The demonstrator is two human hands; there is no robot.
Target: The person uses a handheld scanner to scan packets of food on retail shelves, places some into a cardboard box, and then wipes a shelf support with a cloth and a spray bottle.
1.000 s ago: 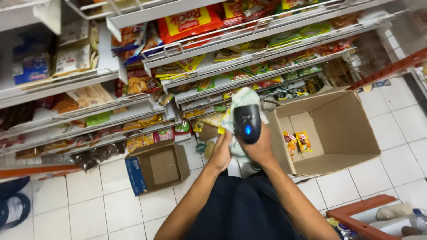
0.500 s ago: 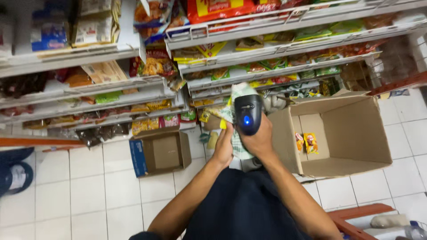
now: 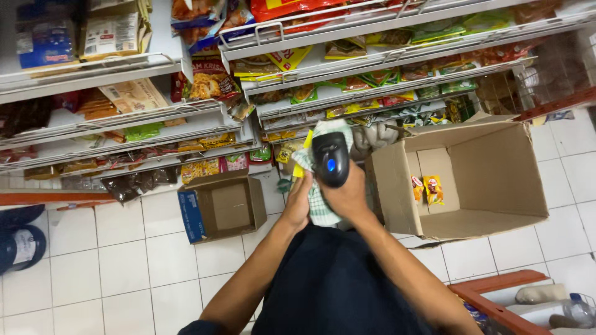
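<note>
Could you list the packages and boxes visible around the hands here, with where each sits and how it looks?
Handheld scanner: in the right hand, black, blue light.
Green-white checked packet: in the left hand.
Large cardboard box: on the floor at right, open, brown.
Two yellow-red sachets: inside that box.
Small box: on the floor at left, brown with a blue side.
Snack packets: on the wire shelves, green, yellow, red.

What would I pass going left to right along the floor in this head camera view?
Dark shoe → small open box → left hand on a checked cloth → right hand gripping a black scanner → large open carton.
</note>
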